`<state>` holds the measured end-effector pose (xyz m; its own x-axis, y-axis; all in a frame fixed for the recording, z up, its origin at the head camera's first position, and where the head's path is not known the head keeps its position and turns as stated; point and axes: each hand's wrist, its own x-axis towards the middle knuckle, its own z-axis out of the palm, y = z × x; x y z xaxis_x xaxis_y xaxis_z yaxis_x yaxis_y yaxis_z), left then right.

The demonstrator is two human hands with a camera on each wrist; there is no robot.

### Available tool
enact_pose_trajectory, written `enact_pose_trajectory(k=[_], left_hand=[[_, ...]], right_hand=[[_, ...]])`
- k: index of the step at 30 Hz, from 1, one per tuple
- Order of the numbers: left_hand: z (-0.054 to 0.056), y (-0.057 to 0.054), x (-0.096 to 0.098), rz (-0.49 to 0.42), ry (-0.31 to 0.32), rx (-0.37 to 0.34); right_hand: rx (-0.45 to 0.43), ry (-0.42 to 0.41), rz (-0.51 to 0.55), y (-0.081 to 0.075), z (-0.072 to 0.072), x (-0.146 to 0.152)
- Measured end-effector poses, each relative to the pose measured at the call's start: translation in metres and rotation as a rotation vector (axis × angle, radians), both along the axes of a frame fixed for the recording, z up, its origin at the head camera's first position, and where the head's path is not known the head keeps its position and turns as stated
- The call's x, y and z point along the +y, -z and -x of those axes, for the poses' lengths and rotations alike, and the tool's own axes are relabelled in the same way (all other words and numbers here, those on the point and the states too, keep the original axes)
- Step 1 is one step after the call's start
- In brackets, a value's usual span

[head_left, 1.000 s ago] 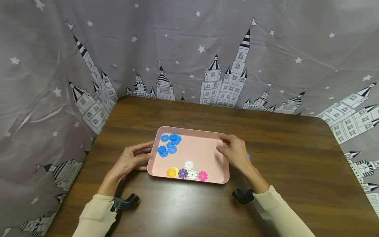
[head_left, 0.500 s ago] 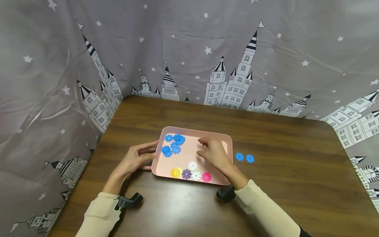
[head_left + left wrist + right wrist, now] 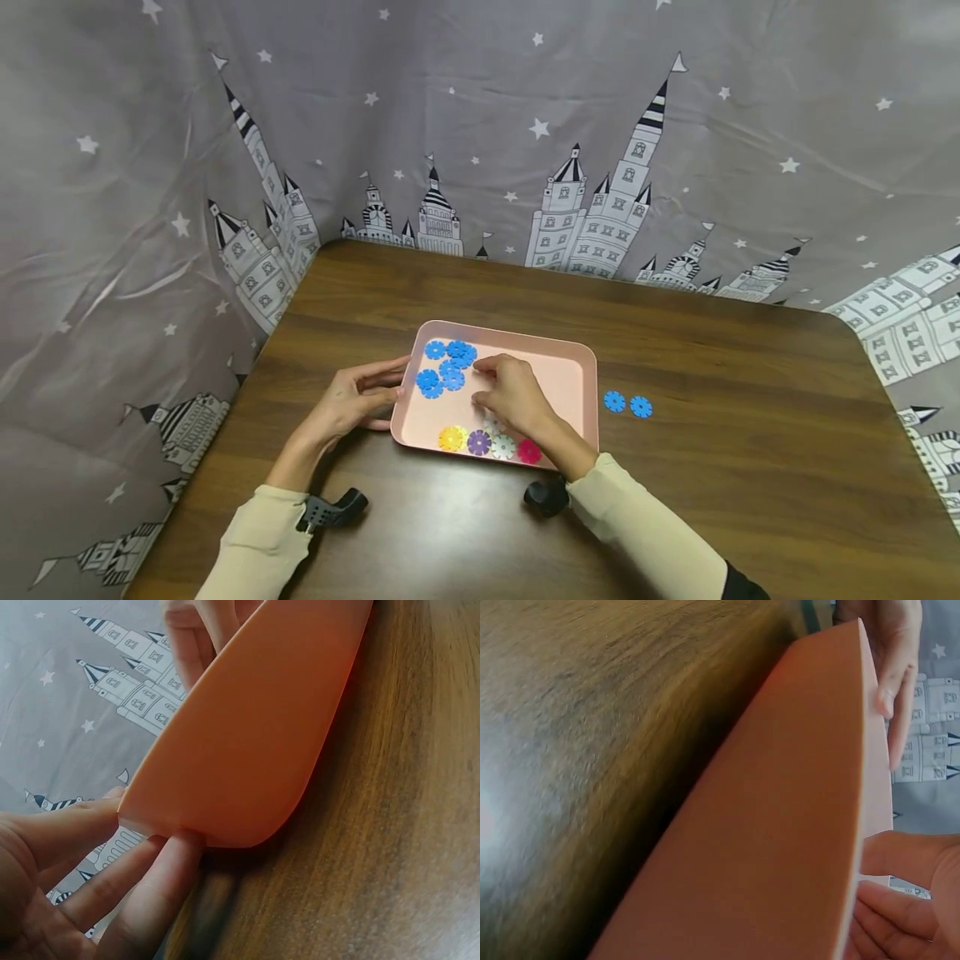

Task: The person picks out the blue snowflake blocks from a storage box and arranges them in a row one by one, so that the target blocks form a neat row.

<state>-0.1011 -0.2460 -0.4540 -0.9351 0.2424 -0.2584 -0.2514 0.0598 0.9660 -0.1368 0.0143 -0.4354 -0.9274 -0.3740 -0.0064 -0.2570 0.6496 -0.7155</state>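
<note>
A shallow pink tray (image 3: 573, 354) lies on the table. My left hand (image 3: 351, 404) holds its left end; in the left wrist view, fingers (image 3: 161, 889) touch the tray's outer wall near a corner. Over the middle of the tray hovers my right hand (image 3: 517, 400), thumb and index finger apart with nothing seen between them. Its fingertips point at several notched blue plastic discs (image 3: 452, 379) grouped at the tray's left. Along the near side lie a yellow disc (image 3: 452, 438), a purple disc (image 3: 479, 442), a white disc (image 3: 503, 447) and a pink disc (image 3: 529, 451); another white one is partly hidden by the right hand.
Two more blue discs, one nearer the tray (image 3: 614, 402) and one farther right (image 3: 641, 407), lie on the brown wooden table (image 3: 735, 433). A grey curtain (image 3: 465, 108) printed with castles and stars hangs behind the table's far edge.
My right hand has moved left from the tray's right rim to beside the blue discs, uncovering the two blue discs on the table. My left hand stays at the tray's left end.
</note>
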Motion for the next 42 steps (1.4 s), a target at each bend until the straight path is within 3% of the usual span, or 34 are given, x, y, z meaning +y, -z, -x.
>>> enact_pose_trajectory(k=[13, 42], left_hand=[[0.0, 0.002, 0.0, -0.035, 0.007, 0.0], [-0.001, 0.001, 0.0, -0.029, -0.006, -0.004]], right_hand=[[-0.004, -0.034, -0.015, 0.004, 0.003, -0.019], [0.154, -0.078, -0.186, 0.01, 0.006, -0.041]])
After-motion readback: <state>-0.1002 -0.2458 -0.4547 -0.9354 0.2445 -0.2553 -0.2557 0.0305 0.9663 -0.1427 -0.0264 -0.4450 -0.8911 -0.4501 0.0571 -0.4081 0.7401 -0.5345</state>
